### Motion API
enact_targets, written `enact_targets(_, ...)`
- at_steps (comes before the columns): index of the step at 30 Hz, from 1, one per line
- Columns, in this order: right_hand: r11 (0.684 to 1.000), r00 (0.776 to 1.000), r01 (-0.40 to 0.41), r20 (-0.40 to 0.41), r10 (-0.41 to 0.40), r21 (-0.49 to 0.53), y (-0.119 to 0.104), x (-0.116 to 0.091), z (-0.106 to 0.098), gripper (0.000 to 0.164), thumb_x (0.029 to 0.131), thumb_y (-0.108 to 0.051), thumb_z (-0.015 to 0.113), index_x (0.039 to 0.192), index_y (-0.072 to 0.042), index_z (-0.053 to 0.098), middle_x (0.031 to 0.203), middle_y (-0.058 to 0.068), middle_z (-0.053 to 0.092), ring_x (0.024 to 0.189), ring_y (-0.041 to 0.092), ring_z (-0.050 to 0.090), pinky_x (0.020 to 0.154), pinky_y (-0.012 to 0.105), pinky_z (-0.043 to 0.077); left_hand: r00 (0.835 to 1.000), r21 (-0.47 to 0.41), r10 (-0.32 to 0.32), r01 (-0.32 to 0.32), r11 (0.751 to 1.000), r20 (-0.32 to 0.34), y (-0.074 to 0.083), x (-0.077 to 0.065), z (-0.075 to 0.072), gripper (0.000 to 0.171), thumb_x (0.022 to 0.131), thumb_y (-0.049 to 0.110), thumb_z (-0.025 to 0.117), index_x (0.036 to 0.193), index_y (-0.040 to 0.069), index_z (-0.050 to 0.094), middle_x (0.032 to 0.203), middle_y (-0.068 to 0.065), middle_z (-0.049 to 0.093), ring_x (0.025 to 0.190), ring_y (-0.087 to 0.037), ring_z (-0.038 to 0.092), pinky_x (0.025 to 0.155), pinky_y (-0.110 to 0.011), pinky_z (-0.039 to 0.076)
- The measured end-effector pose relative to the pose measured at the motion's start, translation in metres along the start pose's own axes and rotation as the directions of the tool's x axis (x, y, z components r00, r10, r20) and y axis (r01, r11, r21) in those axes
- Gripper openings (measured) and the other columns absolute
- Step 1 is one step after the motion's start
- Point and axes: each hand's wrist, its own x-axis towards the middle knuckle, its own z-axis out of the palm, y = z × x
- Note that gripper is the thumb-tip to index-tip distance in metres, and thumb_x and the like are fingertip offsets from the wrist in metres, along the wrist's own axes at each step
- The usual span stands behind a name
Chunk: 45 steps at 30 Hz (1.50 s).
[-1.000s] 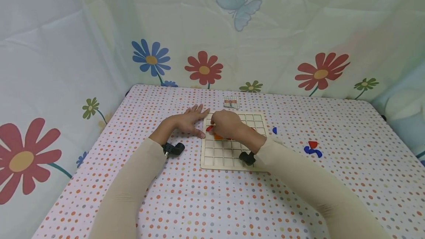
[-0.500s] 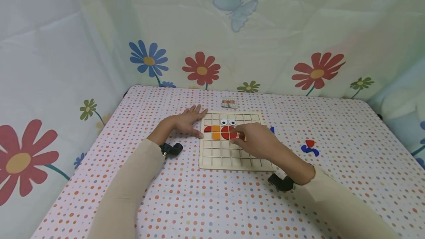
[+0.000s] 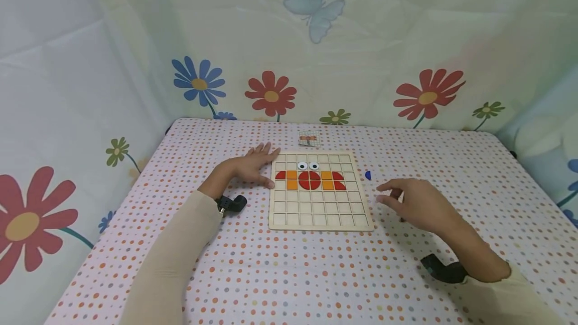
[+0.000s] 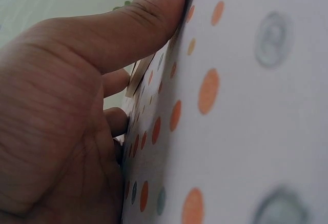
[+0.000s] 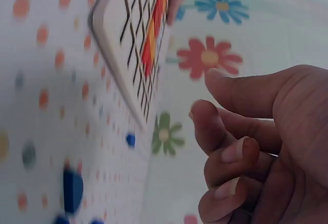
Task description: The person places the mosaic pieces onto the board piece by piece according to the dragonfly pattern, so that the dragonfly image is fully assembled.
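Note:
A square wooden grid board point(image 3: 322, 208) lies on the table. Across its upper half sit flat pieces: red quarter pieces forming a disc point(image 3: 309, 180), an orange block point(image 3: 292, 180) to its left, another orange block point(image 3: 327, 180) to its right, and red pieces at both ends. Two white eye pieces point(image 3: 308, 166) are set above the disc. My left hand point(image 3: 254, 166) rests by the board's left edge, fingers spread, thumb and fingertip at the rim. My right hand point(image 3: 422, 204) hovers right of the board, fingers loosely bent and holding nothing.
A small blue piece point(image 3: 368, 175) lies just right of the board. In the right wrist view, more blue pieces point(image 5: 73, 190) lie on the table, mostly hidden by my right hand in the head view. A small gridded picture card point(image 3: 309, 138) lies behind the board.
My right hand has moved from the board's left part across to the right and off it, uncovering the row of pieces. The left hand has stayed at the edge.

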Motion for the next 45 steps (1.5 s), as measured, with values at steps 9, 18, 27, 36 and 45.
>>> enact_targets(9, 0.995, 0.994, -0.102, 0.042, 0.102, 0.002, 0.069, 0.01, -0.018, 0.036, 0.094, -0.021, 0.064, 0.122, 0.001, 0.066, 0.092, 0.016, 0.069, 0.066, 0.017, 0.053, 0.05, 0.029, 0.04, 1.0, -0.014, 0.001, -0.001, 1.0, 0.0, 0.001, -0.002, -0.001, 0.109, 0.084, 0.054, 0.071, 0.16, 0.021, 0.001, 0.166, -0.012, -0.014, 0.153, -0.03, -0.018, 0.125, -0.049, -0.008)
enact_targets(18, 0.948, 0.945, -0.309, 0.091, 0.315, -0.078, 0.105, 0.01, -0.015, 0.053, 0.089, -0.041, 0.069, 0.109, 0.008, 0.065, 0.096, 0.029, 0.065, 0.078, 0.034, 0.061, 0.057, 0.037, 0.049, 1.0, -0.017, 0.01, -0.01, 1.0, 0.001, 0.001, 0.0, 0.0, 0.109, 0.084, 0.054, 0.071, 0.16, 0.022, 0.0, 0.166, -0.011, -0.014, 0.153, -0.029, -0.019, 0.125, -0.049, -0.009)
enact_targets(27, 0.935, 0.933, -0.344, 0.077, 0.351, -0.088, 0.11, 0.014, -0.005, 0.054, 0.088, -0.041, 0.068, 0.107, 0.008, 0.062, 0.096, 0.029, 0.065, 0.077, 0.034, 0.062, 0.058, 0.039, 0.048, 1.0, -0.019, 0.013, -0.013, 1.0, -0.005, 0.002, -0.001, 0.0, 0.108, 0.085, 0.052, 0.071, 0.16, 0.021, 0.0, 0.166, -0.011, -0.014, 0.153, -0.03, -0.019, 0.125, -0.049, -0.009)
enact_targets(36, 0.962, 0.963, -0.262, 0.051, 0.266, -0.071, 0.108, 0.018, 0.001, 0.037, 0.093, -0.021, 0.064, 0.119, 0.004, 0.061, 0.099, 0.029, 0.065, 0.073, 0.029, 0.06, 0.056, 0.034, 0.046, 1.0, -0.014, 0.016, -0.016, 1.0, -0.004, 0.001, -0.001, 0.0, 0.108, 0.085, 0.052, 0.071, 0.16, 0.02, 0.0, 0.165, -0.012, -0.014, 0.152, -0.03, -0.019, 0.124, -0.05, -0.009)
enact_targets(45, 0.989, 0.989, -0.139, 0.036, 0.141, -0.054, 0.106, 0.022, 0.006, 0.033, 0.093, -0.01, 0.064, 0.124, 0.002, 0.064, 0.108, 0.031, 0.067, 0.077, 0.028, 0.06, 0.057, 0.034, 0.045, 1.0, -0.018, 0.013, -0.013, 1.0, 0.002, 0.002, -0.001, 0.0, 0.107, 0.085, 0.051, 0.071, 0.16, 0.021, 0.0, 0.165, -0.011, -0.016, 0.152, -0.03, -0.019, 0.124, -0.049, -0.01)
